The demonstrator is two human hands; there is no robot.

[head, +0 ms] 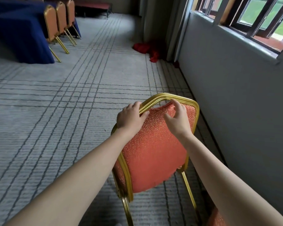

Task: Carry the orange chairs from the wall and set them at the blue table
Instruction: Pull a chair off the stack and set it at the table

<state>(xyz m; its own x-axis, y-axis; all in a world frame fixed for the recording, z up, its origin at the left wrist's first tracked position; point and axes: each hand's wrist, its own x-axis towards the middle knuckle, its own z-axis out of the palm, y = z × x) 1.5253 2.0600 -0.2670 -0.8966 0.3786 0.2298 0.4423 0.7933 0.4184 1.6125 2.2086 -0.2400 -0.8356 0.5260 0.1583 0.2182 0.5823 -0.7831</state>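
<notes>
An orange chair (153,149) with a gold frame stands close in front of me beside the grey wall, its padded back facing me. My left hand (131,119) grips the gold frame at the top left of the back. My right hand (176,118) rests on the top of the back, fingers curled over the padding near the frame. The blue table (15,30), draped in a dark blue cloth, is far off at the upper left. Three orange chairs (60,22) stand along its side.
Grey carpet with dark grid lines (72,95) stretches between me and the table. A grey wall with windows (235,87) runs along the right. Red cloth (145,49) lies on the floor by a curtain. Part of another orange seat (216,217) shows at the bottom right.
</notes>
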